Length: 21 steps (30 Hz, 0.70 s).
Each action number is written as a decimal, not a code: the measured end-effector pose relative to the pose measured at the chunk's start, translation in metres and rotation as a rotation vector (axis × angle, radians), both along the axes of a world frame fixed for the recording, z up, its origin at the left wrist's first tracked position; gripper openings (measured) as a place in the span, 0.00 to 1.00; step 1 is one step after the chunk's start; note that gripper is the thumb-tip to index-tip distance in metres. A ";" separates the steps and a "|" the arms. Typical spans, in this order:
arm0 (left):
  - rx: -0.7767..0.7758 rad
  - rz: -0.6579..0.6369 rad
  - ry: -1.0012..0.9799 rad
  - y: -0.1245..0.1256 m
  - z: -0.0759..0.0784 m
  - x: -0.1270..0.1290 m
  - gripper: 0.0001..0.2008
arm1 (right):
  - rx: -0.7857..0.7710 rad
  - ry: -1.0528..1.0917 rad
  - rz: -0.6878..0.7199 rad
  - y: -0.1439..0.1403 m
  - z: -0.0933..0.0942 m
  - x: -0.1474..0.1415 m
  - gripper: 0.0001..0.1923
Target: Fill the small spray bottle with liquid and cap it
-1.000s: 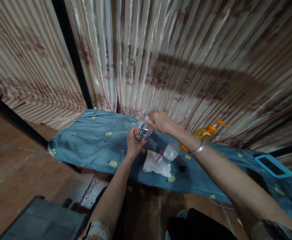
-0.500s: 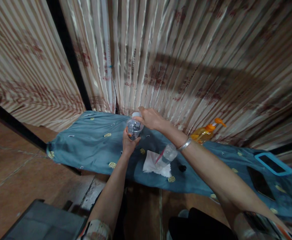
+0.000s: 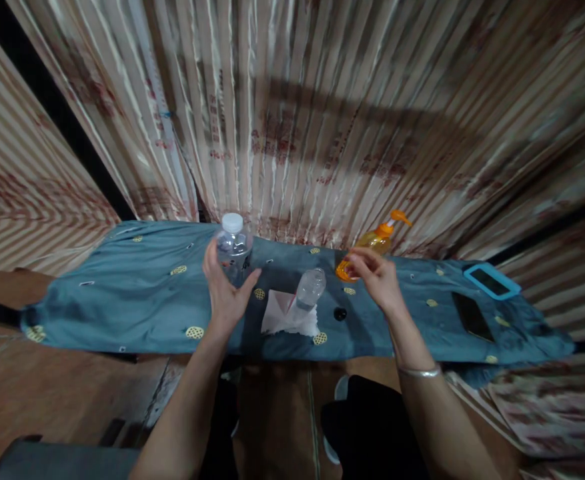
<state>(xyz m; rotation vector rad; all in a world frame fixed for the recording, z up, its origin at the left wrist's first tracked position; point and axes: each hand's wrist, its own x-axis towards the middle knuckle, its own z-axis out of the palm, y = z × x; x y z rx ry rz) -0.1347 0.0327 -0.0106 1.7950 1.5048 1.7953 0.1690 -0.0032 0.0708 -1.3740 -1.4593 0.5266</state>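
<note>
A clear plastic bottle with a white cap (image 3: 233, 241) stands upright on the blue cloth-covered table (image 3: 122, 300). My left hand (image 3: 225, 290) is open just in front of it, palm toward the bottle, fingers spread. My right hand (image 3: 378, 281) hovers further right, its fingertips at a small orange lid (image 3: 343, 271) lying on the cloth, in front of an orange pump bottle (image 3: 378, 239). Between my hands a second clear bottle (image 3: 310, 288), uncapped, rests on a white tissue (image 3: 286, 321).
A small black object (image 3: 340, 313) lies by the tissue. A dark phone (image 3: 472, 317) and a blue-cased phone (image 3: 491, 281) lie at the table's right end. A striped curtain (image 3: 322, 133) hangs close behind. A dark box (image 3: 62, 460) sits on the floor, lower left.
Both hands held the capped bottle above the table, the right one at its cap. Now it stands on the cloth, my left hand has let go, and my right hand has moved right to the orange lid.
</note>
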 end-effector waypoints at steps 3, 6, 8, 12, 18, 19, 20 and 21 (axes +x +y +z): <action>0.083 -0.167 0.126 -0.024 0.012 0.022 0.43 | -0.272 -0.143 -0.152 -0.028 -0.059 0.027 0.29; 0.012 -0.372 0.131 -0.046 0.004 0.052 0.45 | -0.492 -0.416 -0.185 -0.050 -0.098 0.036 0.26; -0.105 -0.466 0.098 -0.056 -0.009 0.073 0.51 | -0.561 -0.538 -0.162 -0.057 -0.112 0.034 0.31; -0.351 -0.490 -0.013 -0.061 -0.034 0.103 0.53 | -0.592 -0.686 -0.075 -0.058 -0.121 0.021 0.33; -0.523 -0.499 -0.106 -0.048 -0.033 0.112 0.34 | -0.523 -0.602 -0.065 -0.050 -0.128 0.017 0.19; -0.527 -0.517 -0.114 -0.045 -0.032 0.111 0.32 | -0.514 -0.592 -0.069 -0.051 -0.128 0.019 0.18; -0.530 -0.538 -0.124 -0.043 -0.031 0.109 0.31 | -0.500 -0.568 -0.075 -0.052 -0.126 0.023 0.16; -0.537 -0.561 -0.139 -0.040 -0.031 0.108 0.31 | -0.475 -0.512 -0.087 -0.054 -0.123 0.026 0.15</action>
